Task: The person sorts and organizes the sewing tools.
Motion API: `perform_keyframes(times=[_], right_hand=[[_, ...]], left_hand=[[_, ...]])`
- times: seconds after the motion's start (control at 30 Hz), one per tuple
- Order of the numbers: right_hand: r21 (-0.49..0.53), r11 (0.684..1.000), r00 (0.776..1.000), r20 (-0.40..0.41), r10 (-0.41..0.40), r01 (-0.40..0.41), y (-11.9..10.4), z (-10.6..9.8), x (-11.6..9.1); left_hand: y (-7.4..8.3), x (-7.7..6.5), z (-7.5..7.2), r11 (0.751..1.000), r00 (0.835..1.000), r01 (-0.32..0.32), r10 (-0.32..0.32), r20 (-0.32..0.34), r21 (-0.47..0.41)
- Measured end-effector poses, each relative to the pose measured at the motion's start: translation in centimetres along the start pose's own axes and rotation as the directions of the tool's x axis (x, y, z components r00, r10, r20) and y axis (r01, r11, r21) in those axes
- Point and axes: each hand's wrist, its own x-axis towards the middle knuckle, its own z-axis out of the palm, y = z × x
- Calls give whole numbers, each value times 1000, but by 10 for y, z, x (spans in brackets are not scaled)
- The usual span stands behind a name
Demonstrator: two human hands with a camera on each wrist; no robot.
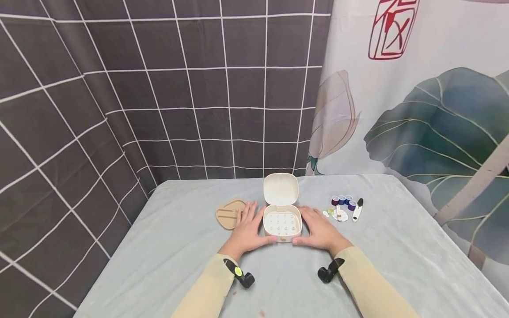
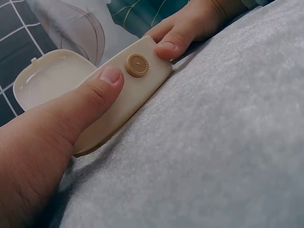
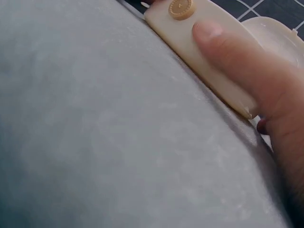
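Observation:
A small cream sewing box (image 1: pixel 282 239) stands on the cloth with its lid (image 1: pixel 280 189) raised at the back. Inside lies a white insert (image 1: pixel 282 223) dotted with small marks. My left hand (image 1: pixel 248 227) grips the box's left side, thumb on the front wall near the tan button-shaped catch (image 2: pixel 137 65); its other fingers reach over the edge of a tan divided tray (image 1: pixel 227 215). From the right, my right hand (image 1: pixel 321 229) holds the opposite side, its thumb likewise pressed on the front. Both wrist views show the box's front low against the cloth.
Right of the box lie several thread spools (image 1: pixel 342 200), a white tool with a black end (image 1: pixel 358 210), and small white pieces (image 1: pixel 339 215). Grey cloth (image 1: pixel 179 265) covers the table. A dark checked curtain (image 1: pixel 207 92) hangs behind.

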Motion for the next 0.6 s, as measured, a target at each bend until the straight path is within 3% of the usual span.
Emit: perform_keyframes(times=[0.2,0.33,0.6], right_hand=[[55,998,999,2,-33,33,5,-15,0],[23,999,1000,-11,-21,21,13,-36,4],[-88,996,993,-118,2,-12,36,-76,15]], left_hand=[[0,-2,2,1000,1000,-4,3,-18,-15],[0,-2,4,1000,1000,4,-5,-6,-9],[0,-2,1,1000,1000,-6,6,-18,4]])
